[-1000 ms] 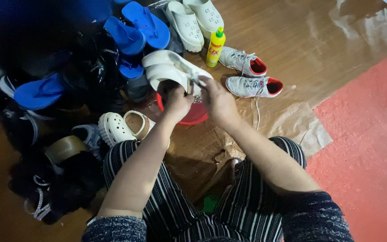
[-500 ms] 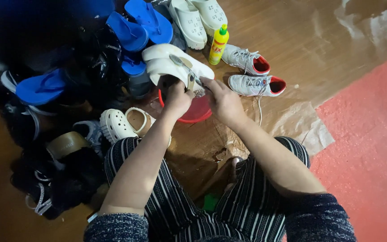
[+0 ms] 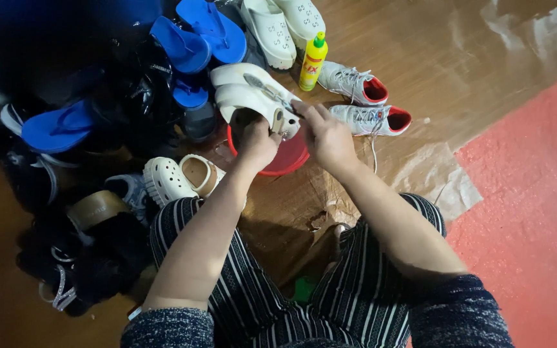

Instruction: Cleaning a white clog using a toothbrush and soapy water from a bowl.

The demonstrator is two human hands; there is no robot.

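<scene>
You are seated over a brown floor spread with crinkled clear plastic sheeting (image 3: 433,180), with a red mat (image 3: 536,212) off at 3 o'clock. Directly ahead, a cream-white clog (image 3: 253,96) with a metal buckle strap sits over a red basin (image 3: 285,160), its long axis running from 10 o'clock to 4 o'clock, heel end toward your hands. Your left hand (image 3: 256,138) grips the near edge of the clog from below, fingers curled tight on it; your right hand (image 3: 323,132) meets the shoe at its 4 o'clock end, fingertips pinched together on the strap or on something small there, though you cannot tell which. Both hands touch the shoe, the left nearer its middle. Just beyond, at 1 o'clock, a yellow squeeze bottle (image 3: 312,61) with a green cap stands upright, and beside it lies a pair of white sneakers (image 3: 369,103) with red linings. At 12 o'clock are two white platform sandals (image 3: 282,26); at 11 o'clock, blue flip-flops (image 3: 198,35) on a dark heap of footwear. At 8 o'clock, by your striped trouser (image 3: 253,283) knee, rest a white perforated clog (image 3: 162,180) and a tan-lined one (image 3: 198,174).
</scene>
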